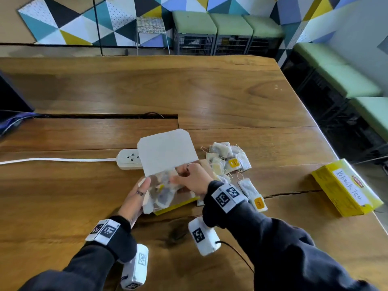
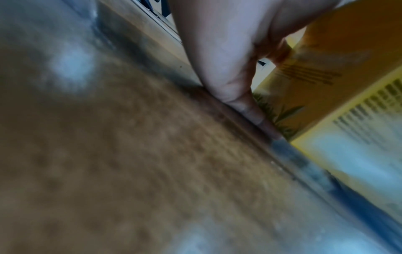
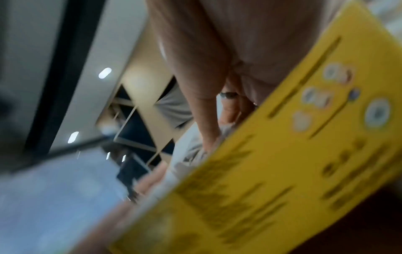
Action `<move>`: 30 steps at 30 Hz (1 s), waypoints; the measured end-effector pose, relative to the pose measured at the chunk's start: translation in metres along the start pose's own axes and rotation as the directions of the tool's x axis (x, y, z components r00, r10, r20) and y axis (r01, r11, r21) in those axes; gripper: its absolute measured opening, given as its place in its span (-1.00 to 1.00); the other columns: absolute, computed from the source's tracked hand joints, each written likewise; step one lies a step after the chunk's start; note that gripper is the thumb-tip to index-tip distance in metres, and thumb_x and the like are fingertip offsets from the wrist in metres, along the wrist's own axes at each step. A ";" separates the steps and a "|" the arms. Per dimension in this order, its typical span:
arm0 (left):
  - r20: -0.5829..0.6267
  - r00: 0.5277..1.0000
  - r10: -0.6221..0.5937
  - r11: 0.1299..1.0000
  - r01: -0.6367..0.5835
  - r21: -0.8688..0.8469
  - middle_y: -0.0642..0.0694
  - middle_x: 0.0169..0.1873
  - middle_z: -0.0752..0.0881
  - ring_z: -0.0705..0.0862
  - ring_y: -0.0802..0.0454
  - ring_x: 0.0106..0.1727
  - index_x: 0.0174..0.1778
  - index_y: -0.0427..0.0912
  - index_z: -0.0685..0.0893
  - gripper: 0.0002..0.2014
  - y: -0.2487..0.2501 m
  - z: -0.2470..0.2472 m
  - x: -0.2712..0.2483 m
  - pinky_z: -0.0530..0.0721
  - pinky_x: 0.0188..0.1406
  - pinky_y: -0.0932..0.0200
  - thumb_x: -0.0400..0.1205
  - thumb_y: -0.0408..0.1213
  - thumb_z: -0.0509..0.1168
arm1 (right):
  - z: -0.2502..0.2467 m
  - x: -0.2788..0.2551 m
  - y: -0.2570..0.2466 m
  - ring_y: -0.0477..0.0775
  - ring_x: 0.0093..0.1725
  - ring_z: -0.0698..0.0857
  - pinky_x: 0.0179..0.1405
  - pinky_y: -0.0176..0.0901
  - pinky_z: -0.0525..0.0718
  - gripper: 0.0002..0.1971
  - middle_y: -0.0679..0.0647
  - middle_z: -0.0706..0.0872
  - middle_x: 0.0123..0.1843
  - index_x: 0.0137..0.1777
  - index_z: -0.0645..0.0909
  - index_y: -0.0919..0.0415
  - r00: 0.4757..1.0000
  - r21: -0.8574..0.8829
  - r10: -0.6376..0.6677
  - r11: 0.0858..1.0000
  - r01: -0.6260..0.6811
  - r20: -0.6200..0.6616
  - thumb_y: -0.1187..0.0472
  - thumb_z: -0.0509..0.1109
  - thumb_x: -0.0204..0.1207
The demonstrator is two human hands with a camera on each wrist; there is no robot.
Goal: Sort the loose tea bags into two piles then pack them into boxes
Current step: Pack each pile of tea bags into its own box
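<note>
An open yellow tea box (image 1: 177,204) stands in front of me on the wooden table (image 1: 210,97), its pale lid (image 1: 167,152) raised. My left hand (image 1: 136,194) lies with straight fingers against the box's left wall; the left wrist view shows the left hand (image 2: 234,86) touching both the table and the yellow box (image 2: 326,68). My right hand (image 1: 188,177) reaches into the box, fingers curled on tea bags (image 1: 163,192) inside. In the blurred right wrist view the right hand (image 3: 208,137) dips behind the box wall (image 3: 261,171). A loose pile of tea bags (image 1: 226,158) lies just right of the box.
A closed yellow box with a handwritten "Black Tea" label (image 1: 346,185) sits near the table's right edge. One tea bag with a yellow tag (image 1: 252,193) lies by my right wrist. A white power strip (image 1: 129,159) and its cord lie behind the box at the left.
</note>
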State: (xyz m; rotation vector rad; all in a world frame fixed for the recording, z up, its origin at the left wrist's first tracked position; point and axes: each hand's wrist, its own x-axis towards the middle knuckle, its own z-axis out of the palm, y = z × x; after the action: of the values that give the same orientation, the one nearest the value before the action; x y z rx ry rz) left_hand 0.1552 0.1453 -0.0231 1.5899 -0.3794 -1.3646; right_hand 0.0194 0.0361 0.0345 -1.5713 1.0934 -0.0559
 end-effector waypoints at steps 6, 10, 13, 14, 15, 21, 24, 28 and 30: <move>0.027 0.999 0.040 0.999 -0.039 -0.006 0.02 0.19 0.68 0.64 0.11 0.18 0.33 0.10 0.50 -0.67 0.002 0.006 -0.003 0.55 0.07 0.11 0.67 0.02 0.08 | -0.005 -0.006 -0.006 0.31 0.18 0.63 -0.01 -0.03 0.57 -0.75 0.30 0.62 0.22 0.22 0.54 0.36 0.996 -0.689 -0.024 0.723 -0.041 -0.084 0.32 0.17 0.61; 0.031 0.998 0.061 0.998 -0.061 0.001 0.09 0.11 0.70 0.64 0.13 0.16 0.14 0.16 0.56 -0.79 0.001 0.007 -0.003 0.56 0.06 0.17 0.69 -0.04 0.06 | -0.003 -0.008 -0.006 0.30 0.18 0.63 0.03 0.06 0.61 -0.72 0.25 0.62 0.21 0.25 0.52 0.33 0.997 -0.739 -0.041 0.674 -0.024 -0.070 0.20 0.17 0.64; 0.028 0.997 0.067 0.998 -0.067 0.003 0.12 0.07 0.70 0.64 0.16 0.11 0.14 0.14 0.55 -0.79 0.001 0.008 -0.003 0.55 0.08 0.17 0.69 -0.05 0.06 | -0.002 -0.010 -0.008 0.25 0.17 0.65 -0.04 0.02 0.63 -0.70 0.20 0.64 0.23 0.30 0.51 0.30 0.998 -0.804 -0.055 0.595 0.009 -0.030 0.19 0.24 0.63; 0.029 0.997 0.068 0.998 -0.068 0.008 0.12 0.08 0.69 0.63 0.15 0.13 0.14 0.14 0.55 -0.80 0.001 0.008 -0.003 0.54 0.13 0.13 0.69 -0.05 0.06 | -0.001 -0.013 -0.008 0.24 0.18 0.64 -0.06 0.01 0.63 -0.69 0.19 0.62 0.24 0.31 0.50 0.27 0.995 -0.827 -0.098 0.561 0.035 -0.024 0.18 0.27 0.61; 0.028 0.997 0.066 0.998 -0.067 0.016 0.11 0.09 0.69 0.62 0.13 0.15 0.12 0.15 0.55 -0.80 0.000 0.008 -0.003 0.51 0.20 0.09 0.69 -0.03 0.06 | 0.000 -0.015 -0.008 0.23 0.21 0.62 -0.05 0.00 0.62 -0.67 0.17 0.59 0.26 0.33 0.50 0.23 0.987 -0.844 -0.163 0.530 0.087 -0.001 0.18 0.29 0.60; 0.018 0.997 0.070 0.997 -0.070 0.032 0.00 0.25 0.66 0.59 -0.01 0.30 0.28 0.13 0.51 -0.70 -0.001 0.007 -0.002 0.43 0.44 -0.09 0.65 0.04 0.10 | 0.011 -0.011 -0.007 0.22 0.32 0.54 0.19 0.06 0.55 -0.63 0.11 0.53 0.31 0.36 0.54 0.10 0.940 -0.864 -0.246 0.389 0.320 0.238 0.12 0.33 0.55; 0.015 0.996 0.083 0.995 -0.084 0.058 0.08 0.18 0.67 0.59 0.05 0.27 0.20 0.17 0.54 -0.77 -0.002 0.007 -0.004 0.42 0.42 -0.03 0.68 0.02 0.09 | 0.010 -0.008 -0.005 0.22 0.34 0.51 0.35 0.11 0.46 -0.56 0.10 0.53 0.32 0.38 0.53 0.08 0.933 -0.863 -0.187 0.357 0.357 0.308 -0.02 0.34 0.53; 0.026 0.996 0.085 0.993 -0.087 0.084 0.03 0.28 0.64 0.56 0.01 0.33 0.24 0.18 0.52 -0.69 -0.004 0.005 -0.005 0.36 0.50 -0.13 0.63 0.13 0.13 | 0.009 -0.003 0.001 0.22 0.34 0.52 0.38 0.10 0.40 -0.60 0.08 0.50 0.32 0.41 0.50 -0.01 0.891 -0.857 -0.198 0.254 0.448 0.408 0.07 0.32 0.57; 0.023 0.996 0.081 0.993 -0.083 0.087 0.03 0.30 0.63 0.55 0.01 0.35 0.24 0.20 0.51 -0.67 -0.005 0.005 -0.004 0.35 0.51 -0.13 0.60 0.17 0.14 | 0.011 0.000 0.003 0.21 0.35 0.53 0.37 0.08 0.44 -0.60 0.07 0.50 0.34 0.41 0.50 0.01 0.862 -0.856 -0.223 0.157 0.493 0.456 0.13 0.32 0.57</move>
State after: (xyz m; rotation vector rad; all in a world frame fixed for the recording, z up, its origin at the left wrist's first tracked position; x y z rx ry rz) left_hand 0.1481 0.1484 -0.0239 1.6163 -0.5170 -1.3170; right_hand 0.0237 0.0447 0.0288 -2.8994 0.4254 0.6066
